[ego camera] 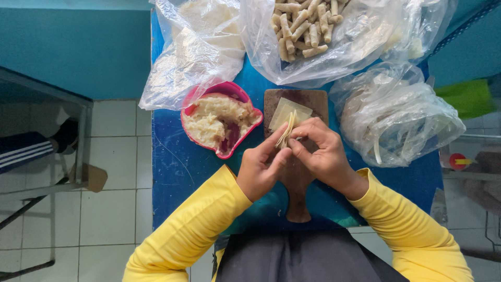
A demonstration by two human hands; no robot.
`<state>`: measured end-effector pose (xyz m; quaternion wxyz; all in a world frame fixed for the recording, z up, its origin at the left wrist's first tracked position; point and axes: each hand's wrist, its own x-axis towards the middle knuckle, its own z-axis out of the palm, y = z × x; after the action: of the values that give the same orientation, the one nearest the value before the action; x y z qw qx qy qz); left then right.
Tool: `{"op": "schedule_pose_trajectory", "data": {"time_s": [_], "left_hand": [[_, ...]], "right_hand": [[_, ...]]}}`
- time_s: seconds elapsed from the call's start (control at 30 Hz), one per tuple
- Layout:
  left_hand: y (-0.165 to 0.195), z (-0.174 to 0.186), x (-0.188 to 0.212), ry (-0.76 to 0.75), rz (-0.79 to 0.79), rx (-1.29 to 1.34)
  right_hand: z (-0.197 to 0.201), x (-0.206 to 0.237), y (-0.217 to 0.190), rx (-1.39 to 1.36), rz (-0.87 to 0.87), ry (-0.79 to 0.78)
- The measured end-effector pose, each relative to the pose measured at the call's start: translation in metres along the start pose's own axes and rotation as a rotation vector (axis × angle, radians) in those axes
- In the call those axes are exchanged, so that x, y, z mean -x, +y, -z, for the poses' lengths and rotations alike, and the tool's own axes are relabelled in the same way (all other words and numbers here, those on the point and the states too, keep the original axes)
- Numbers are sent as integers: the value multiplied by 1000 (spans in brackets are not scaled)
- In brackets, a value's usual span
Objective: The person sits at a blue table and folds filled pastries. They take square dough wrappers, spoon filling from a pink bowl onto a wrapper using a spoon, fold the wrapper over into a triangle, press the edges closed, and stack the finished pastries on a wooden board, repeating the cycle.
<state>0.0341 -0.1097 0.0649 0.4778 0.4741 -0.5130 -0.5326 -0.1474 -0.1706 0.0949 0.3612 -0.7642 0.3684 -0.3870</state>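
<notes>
My left hand [259,169] and my right hand [323,152] meet over a brown wooden cutting board [297,198] on a blue table [177,167]. Together they pinch a small stack of thin pale wrapper sheets [286,130], held on edge, with the fingertips of both hands on it. More square wrapper sheets [288,110] lie flat on the far end of the board. A pink bowl [229,90] of pale mashed filling [216,122] stands just left of the board. Both arms wear yellow sleeves.
At the far edge sit clear plastic bags: one with a white crumbly mass [195,47], one with several rolled breaded sticks [302,28], one at the right with pale strips [396,117]. White floor tiles and a metal frame [83,136] lie to the left.
</notes>
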Motion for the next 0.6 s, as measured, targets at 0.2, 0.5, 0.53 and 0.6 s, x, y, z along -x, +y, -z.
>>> {"op": "schedule_pose_trajectory", "data": {"time_s": [0.2, 0.5, 0.53, 0.6], "left_hand": [[-14, -3, -7, 55, 89, 586], [-13, 5, -5, 125, 78, 744], [-12, 5, -5, 131, 71, 744], [-11, 4, -4, 142, 56, 743]], "right_hand": [[5, 10, 21, -591, -247, -25], [25, -2, 21, -1545, -552, 289], [26, -3, 20, -1566, -578, 290], [28, -5, 18, -1607, -629, 292]]}}
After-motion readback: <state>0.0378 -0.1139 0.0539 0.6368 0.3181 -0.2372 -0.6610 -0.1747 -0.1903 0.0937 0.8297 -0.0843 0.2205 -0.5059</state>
